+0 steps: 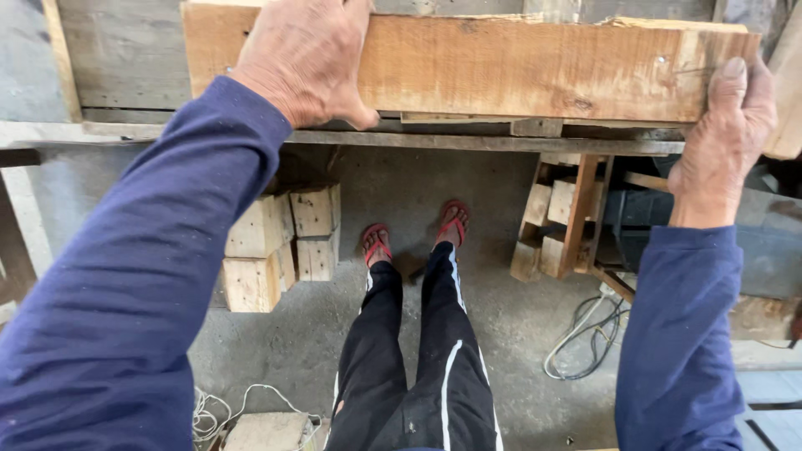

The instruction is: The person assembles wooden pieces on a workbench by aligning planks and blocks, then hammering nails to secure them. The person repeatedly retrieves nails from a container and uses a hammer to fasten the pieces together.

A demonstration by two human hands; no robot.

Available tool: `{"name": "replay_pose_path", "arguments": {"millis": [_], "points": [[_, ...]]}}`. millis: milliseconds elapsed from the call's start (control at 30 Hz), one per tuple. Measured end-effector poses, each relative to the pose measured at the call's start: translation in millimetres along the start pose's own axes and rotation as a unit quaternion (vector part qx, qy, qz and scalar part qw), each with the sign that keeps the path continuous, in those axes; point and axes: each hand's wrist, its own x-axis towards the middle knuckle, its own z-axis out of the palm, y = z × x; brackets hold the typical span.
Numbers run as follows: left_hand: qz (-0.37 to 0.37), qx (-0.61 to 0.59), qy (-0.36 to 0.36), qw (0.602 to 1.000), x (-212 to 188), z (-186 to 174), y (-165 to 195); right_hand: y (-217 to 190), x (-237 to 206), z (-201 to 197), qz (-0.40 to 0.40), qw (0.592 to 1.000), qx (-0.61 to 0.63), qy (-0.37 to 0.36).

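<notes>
The person's left hand lies palm down over the top edge of a long, rough, reddish-brown wooden plank, near its left end, the fingers curled over the far side and out of sight and the thumb pressed against the near face. The right hand clasps the plank's right end, thumb up along the near face and the fingers wrapped round behind the end grain. The plank stands on its long edge, level, on the grey weathered wooden tabletop, whose front edge runs just beneath it. Both arms wear dark blue long sleeves.

Under the tabletop, on the bare concrete floor, the person's feet in red flip-flops stand side by side, below black trousers with white stripes. To the left of the feet sits a stack of pale square wooden blocks; to the right leans a small frame of wooden offcuts. A coil of grey and white cable lies on the floor near the right sleeve, and a tangle of white cord near the bottom edge.
</notes>
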Motion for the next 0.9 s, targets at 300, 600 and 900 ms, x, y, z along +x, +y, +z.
{"name": "replay_pose_path", "arguments": {"millis": [300, 600, 900], "points": [[-0.063, -0.100, -0.154, 0.981, 1.2, -17.0, 1.7, 4.2, 8.0, -14.5, 0.027, 0.997, -0.065, 0.030], [-0.057, -0.042, -0.138, 0.988, 11.5, -34.6, 6.2, -1.8, 0.0, -17.9, 0.015, 0.998, -0.058, 0.011], [-0.072, -0.048, -0.155, 0.984, 5.0, -26.6, 6.6, -5.7, -4.3, -10.7, -0.016, 0.987, -0.159, 0.031]]}}
